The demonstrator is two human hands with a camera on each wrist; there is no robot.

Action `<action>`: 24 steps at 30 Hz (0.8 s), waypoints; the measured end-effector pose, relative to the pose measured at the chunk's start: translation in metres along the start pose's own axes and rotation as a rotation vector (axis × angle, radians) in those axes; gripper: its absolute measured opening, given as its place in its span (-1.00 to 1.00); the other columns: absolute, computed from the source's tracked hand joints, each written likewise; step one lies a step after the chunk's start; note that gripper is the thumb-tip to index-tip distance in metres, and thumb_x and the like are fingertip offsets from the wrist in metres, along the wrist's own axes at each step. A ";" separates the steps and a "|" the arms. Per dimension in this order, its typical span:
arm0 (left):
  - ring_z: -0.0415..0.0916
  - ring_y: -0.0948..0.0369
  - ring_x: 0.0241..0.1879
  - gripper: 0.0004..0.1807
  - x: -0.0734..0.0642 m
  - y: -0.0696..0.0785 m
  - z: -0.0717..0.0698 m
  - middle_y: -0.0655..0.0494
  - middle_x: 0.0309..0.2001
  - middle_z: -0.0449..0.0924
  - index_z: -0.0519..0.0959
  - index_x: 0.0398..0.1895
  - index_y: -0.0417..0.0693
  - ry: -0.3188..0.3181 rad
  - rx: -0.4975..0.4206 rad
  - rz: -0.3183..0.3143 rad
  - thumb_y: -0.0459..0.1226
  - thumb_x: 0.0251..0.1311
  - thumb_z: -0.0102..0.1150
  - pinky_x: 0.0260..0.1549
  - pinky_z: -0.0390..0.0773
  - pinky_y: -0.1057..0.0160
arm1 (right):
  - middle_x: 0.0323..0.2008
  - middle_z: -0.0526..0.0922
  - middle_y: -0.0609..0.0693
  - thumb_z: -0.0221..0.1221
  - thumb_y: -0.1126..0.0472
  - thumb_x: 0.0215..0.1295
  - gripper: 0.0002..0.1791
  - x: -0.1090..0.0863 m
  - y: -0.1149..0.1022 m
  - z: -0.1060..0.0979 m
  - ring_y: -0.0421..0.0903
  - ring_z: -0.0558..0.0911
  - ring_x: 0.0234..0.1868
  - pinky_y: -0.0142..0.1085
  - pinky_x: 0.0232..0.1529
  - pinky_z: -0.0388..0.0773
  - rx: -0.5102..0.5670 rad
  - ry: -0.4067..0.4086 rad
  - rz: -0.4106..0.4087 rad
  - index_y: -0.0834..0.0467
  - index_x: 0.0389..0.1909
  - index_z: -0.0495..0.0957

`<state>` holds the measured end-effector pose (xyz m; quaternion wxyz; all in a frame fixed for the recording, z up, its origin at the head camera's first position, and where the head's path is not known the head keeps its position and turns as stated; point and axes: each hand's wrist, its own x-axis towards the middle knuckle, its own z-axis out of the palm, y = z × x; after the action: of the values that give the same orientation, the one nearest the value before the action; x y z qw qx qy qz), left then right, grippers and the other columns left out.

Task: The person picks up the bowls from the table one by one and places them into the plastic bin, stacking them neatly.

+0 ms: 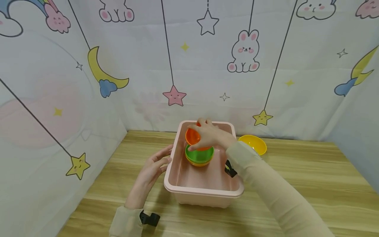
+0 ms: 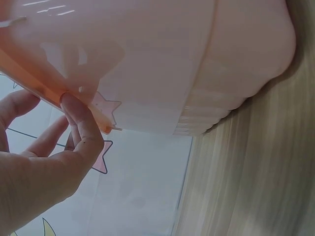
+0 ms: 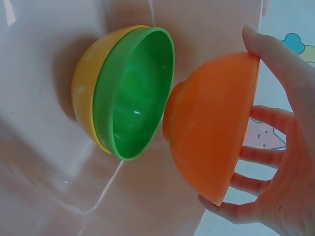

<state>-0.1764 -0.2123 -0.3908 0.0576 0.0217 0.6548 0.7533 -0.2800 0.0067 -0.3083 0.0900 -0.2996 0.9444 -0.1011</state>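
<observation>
My right hand (image 1: 208, 133) grips an orange bowl (image 3: 211, 123) by its rim, thumb on one side and fingers on the other. The bowl is held over a green bowl (image 3: 138, 93), its foot close to the green rim in the right wrist view. The green bowl sits nested in a yellow-orange bowl (image 3: 83, 91) inside a pink plastic bin (image 1: 204, 190). At the bin's left side is my left hand (image 1: 154, 166), its fingertips touching the outer rim in the left wrist view, fingers loosely bent.
Beside the bin's far right corner, a yellow bowl (image 1: 253, 144) stands on the wood-grain table (image 1: 296, 171). A white cloth backdrop (image 1: 142, 59) printed with stars, moons and rabbits rises behind the table and along its left side.
</observation>
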 end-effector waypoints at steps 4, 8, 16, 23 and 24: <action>0.50 0.34 -0.01 -0.37 0.000 0.000 0.000 -0.05 0.20 0.37 0.23 0.41 -0.23 -0.002 0.003 0.000 -0.43 0.23 0.02 -0.05 0.54 0.30 | 0.45 0.04 0.15 0.26 -0.39 -0.04 0.00 0.003 0.001 0.004 0.30 0.02 0.44 0.37 0.30 0.09 0.011 -0.004 0.003 -0.23 0.45 0.13; 0.50 0.33 0.00 -0.37 0.000 0.000 -0.001 -0.06 0.22 0.36 0.23 0.41 -0.22 -0.006 0.004 -0.003 -0.41 0.23 0.03 -0.05 0.54 0.30 | 0.48 -0.01 0.15 0.26 -0.37 -0.02 -0.01 0.005 0.000 0.007 0.32 -0.02 0.46 0.39 0.29 0.06 0.020 -0.016 0.014 -0.23 0.45 0.12; 0.51 0.35 -0.03 -0.38 0.000 0.000 -0.002 0.00 0.18 0.38 0.23 0.41 -0.23 -0.002 0.001 0.001 -0.43 0.24 0.02 -0.07 0.55 0.31 | 0.47 0.01 0.13 0.26 -0.36 -0.01 0.00 0.010 -0.001 0.016 0.26 -0.01 0.45 0.41 0.26 0.09 0.009 -0.030 0.012 -0.18 0.46 0.11; 0.49 0.35 -0.02 -0.38 0.000 0.000 -0.001 -0.05 0.21 0.36 0.24 0.41 -0.20 -0.003 0.016 -0.003 -0.42 0.23 0.03 -0.05 0.54 0.30 | 0.49 -0.04 0.10 0.26 -0.33 0.00 -0.02 0.009 0.000 0.022 0.23 -0.01 0.45 0.39 0.27 0.10 0.024 -0.042 0.040 -0.19 0.46 0.12; 0.49 0.35 -0.01 -0.38 0.000 0.000 -0.001 -0.05 0.21 0.35 0.24 0.41 -0.20 -0.003 0.016 -0.004 -0.42 0.23 0.03 -0.05 0.54 0.30 | 0.49 -0.04 0.09 0.26 -0.33 0.00 -0.02 0.009 0.001 0.022 0.22 -0.01 0.45 0.39 0.28 0.10 0.026 -0.042 0.044 -0.19 0.46 0.12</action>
<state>-0.1769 -0.2134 -0.3911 0.0600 0.0220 0.6608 0.7479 -0.2828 -0.0011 -0.3312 0.1158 -0.2796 0.9473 -0.1050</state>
